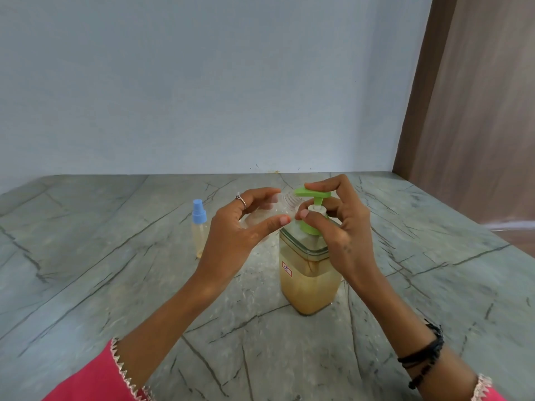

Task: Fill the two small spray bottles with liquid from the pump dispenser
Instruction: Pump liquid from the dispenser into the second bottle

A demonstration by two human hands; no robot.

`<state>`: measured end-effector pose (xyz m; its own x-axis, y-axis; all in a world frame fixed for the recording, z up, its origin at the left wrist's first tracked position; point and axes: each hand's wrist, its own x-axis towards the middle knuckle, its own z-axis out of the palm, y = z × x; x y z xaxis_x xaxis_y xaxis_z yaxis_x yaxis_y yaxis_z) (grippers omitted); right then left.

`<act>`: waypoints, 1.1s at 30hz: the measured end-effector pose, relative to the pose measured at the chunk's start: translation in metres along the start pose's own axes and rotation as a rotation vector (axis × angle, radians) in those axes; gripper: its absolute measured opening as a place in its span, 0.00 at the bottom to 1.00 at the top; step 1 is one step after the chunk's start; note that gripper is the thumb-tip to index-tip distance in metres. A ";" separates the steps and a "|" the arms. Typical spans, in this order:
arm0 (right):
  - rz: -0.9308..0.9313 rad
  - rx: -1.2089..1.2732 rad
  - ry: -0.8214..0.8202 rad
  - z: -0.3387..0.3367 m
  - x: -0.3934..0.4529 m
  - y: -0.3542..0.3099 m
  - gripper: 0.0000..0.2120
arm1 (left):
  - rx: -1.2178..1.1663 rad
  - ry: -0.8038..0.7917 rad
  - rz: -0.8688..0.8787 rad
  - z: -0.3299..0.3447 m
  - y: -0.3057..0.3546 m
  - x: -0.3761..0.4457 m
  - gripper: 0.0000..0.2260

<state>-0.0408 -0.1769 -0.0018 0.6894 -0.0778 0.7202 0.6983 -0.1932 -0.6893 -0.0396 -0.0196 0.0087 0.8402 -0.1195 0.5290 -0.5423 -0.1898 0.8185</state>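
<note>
Fingers of my left hand (246,227) curl round an uncapped clear spray bottle (265,212), its threaded neck tipped toward the green pump head (312,193). My right hand (338,221) has a finger pressing on top of that pump head and the thumb against its collar. The pump dispenser (308,276) of amber liquid stands mid-worktop (115,285). A blue-capped spray bottle (199,230) stands upright to its left, toward the back edge.
</note>
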 end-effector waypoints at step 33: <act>-0.103 -0.045 -0.073 -0.006 -0.001 0.008 0.13 | -0.014 0.002 -0.010 0.001 0.000 -0.001 0.18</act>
<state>-0.0373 -0.1840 -0.0075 0.6275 0.0157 0.7785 0.7582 -0.2402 -0.6062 -0.0408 -0.0204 0.0078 0.8455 -0.1155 0.5213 -0.5339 -0.1777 0.8267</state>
